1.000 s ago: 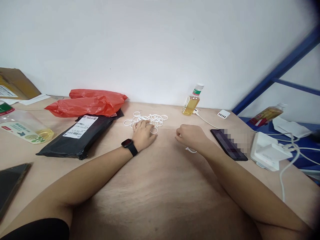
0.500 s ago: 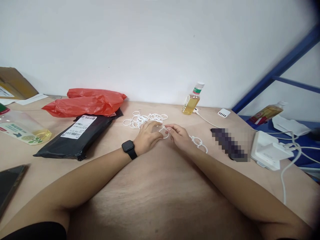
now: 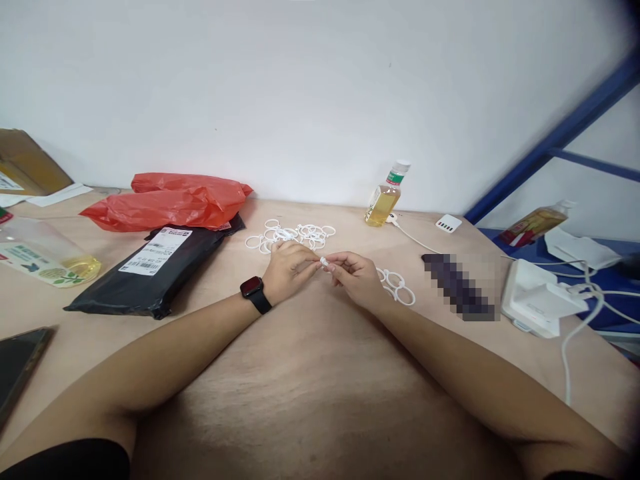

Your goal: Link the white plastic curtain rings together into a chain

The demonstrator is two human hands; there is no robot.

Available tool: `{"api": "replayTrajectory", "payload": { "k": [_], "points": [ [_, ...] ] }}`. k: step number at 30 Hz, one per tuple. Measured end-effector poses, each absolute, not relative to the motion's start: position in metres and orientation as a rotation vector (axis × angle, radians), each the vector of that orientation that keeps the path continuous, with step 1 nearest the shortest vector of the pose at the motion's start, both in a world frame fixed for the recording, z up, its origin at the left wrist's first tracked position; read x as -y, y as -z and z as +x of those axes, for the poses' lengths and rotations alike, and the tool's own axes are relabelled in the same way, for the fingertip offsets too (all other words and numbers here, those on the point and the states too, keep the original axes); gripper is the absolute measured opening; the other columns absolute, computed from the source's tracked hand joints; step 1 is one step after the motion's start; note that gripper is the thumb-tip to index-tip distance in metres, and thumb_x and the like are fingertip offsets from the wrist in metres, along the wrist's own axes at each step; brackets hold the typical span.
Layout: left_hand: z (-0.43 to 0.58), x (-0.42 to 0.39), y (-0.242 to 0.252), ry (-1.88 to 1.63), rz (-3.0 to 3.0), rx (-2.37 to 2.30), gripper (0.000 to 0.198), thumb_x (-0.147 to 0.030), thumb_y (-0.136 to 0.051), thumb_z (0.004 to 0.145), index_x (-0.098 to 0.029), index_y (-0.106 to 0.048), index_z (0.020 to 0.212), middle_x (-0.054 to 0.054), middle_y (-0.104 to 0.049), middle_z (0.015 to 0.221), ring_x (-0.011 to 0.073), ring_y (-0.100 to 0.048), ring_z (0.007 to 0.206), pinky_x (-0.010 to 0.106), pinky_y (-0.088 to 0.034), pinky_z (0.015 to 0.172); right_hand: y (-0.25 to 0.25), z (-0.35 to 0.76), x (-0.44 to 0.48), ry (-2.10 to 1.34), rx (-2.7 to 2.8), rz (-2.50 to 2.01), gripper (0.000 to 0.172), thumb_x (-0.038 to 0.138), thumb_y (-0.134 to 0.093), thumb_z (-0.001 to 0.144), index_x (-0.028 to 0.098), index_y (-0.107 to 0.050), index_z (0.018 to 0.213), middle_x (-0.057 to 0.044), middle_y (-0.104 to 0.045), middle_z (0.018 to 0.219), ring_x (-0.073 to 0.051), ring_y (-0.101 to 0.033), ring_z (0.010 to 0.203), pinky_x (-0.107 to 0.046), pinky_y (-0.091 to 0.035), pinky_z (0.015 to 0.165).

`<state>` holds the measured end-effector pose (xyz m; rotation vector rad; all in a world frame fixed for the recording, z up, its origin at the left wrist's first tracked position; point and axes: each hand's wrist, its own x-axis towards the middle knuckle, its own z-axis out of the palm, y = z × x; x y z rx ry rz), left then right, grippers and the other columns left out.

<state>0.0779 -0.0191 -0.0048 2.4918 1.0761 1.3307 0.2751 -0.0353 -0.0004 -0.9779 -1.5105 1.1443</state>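
Between my two hands is a small white plastic ring (image 3: 324, 261), turned so that only a short lumpy part of it shows. My left hand (image 3: 289, 272), with a black watch on the wrist, pinches its left side. The fingertips of my right hand (image 3: 356, 276) close on its right side. Just beyond my left hand lies a loose pile of white rings (image 3: 300, 235). Several more white rings (image 3: 406, 295) lie to the right of my right hand, partly hidden behind it.
A black parcel (image 3: 185, 260) and red plastic bags (image 3: 190, 207) lie at left, near a tilted bottle (image 3: 55, 257) and a phone (image 3: 20, 360). A drink bottle (image 3: 384, 200) stands at the back. White chargers (image 3: 533, 300) with cables and a blurred dark object (image 3: 457, 287) are at right.
The ring between my hands has turned from an open circle facing me to a small, narrow shape. My hands stay close together, with the left a little further left.
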Motion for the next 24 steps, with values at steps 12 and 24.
{"api": "replayTrajectory", "payload": {
  "k": [12, 24],
  "points": [
    [0.080, 0.023, 0.001, -1.240, 2.567, -1.005, 0.025, -0.041, -0.054, 0.097, -0.025, -0.072, 0.094, 0.003, -0.073, 0.091, 0.0184, -0.062, 0.090, 0.041, -0.038, 0.089, 0.004, 0.276, 0.034, -1.132, 1.535, -1.010, 0.031, 0.047, -0.076, 0.074, 0.019, -0.069, 0.086, 0.001, -0.064, 0.068, -0.009, -0.053, 0.051, -0.022, -0.049, 0.046],
    [0.078, 0.019, 0.006, -1.292, 2.514, -1.138, 0.023, -0.043, -0.059, 0.093, -0.025, -0.071, 0.097, 0.004, -0.072, 0.096, 0.0204, -0.061, 0.095, 0.041, -0.037, 0.091, -0.014, 0.285, 0.032, -0.757, 1.893, -1.175, 0.020, 0.035, -0.059, 0.087, 0.021, -0.068, 0.099, -0.002, -0.072, 0.082, -0.013, -0.062, 0.064, -0.026, -0.046, 0.060]
  ]
}}
